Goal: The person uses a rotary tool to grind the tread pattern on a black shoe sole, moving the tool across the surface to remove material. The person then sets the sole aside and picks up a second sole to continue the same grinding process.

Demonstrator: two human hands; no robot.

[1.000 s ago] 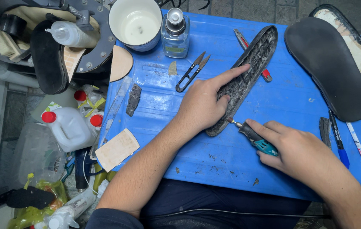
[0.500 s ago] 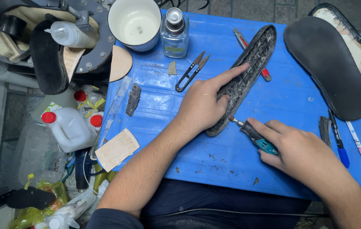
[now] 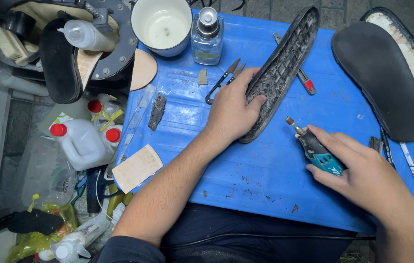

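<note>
Two hands over blue tabletop (image 3: 265, 165). Black shoe sole (image 3: 285, 63) lies diagonally, far centre, tread up. Left hand (image 3: 233, 109) presses its near end, fingers curled over the edge to steady it. Right hand (image 3: 362, 170) grips rotary tool (image 3: 314, 148) tight, tip just clear of sole. Bare tabletop near the front edge; snips (image 3: 224, 80) just left.
</note>
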